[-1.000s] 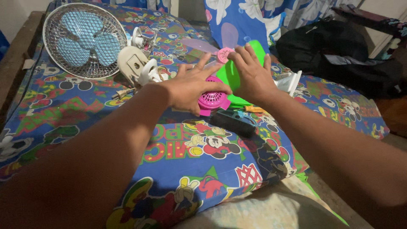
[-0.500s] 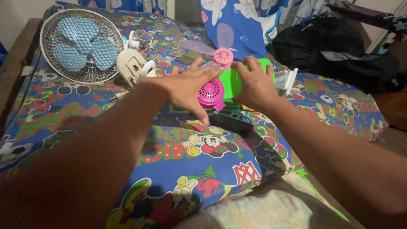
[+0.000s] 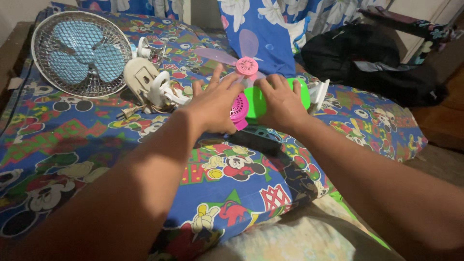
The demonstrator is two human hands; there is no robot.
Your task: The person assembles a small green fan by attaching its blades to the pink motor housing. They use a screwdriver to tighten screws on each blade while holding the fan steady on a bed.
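A small toy fan with a green body [image 3: 256,99] and a pink grille part [image 3: 239,107] lies on the cartoon-print bed sheet [image 3: 72,140]. My left hand [image 3: 215,104] covers the pink part with spread fingers. My right hand [image 3: 280,104] presses on the green body. Just beyond my fingers stands the pink hub [image 3: 247,65] with its translucent purple blades [image 3: 217,55]. A dark rectangular object [image 3: 253,137] rests on the sheet right under my hands.
A round wire-caged fan with blue blades [image 3: 79,53] lies at the back left, its cream base and plug [image 3: 142,79] beside it. A white plastic piece [image 3: 319,92] sits right of the green body. A black bag [image 3: 372,58] fills the back right. Blue floral pillow [image 3: 270,29] behind.
The toy fan has been tipped and turned under my hands, the pink hub with blades coming up into view behind my fingers. Both hands drew slightly closer together and the view shifted a little.
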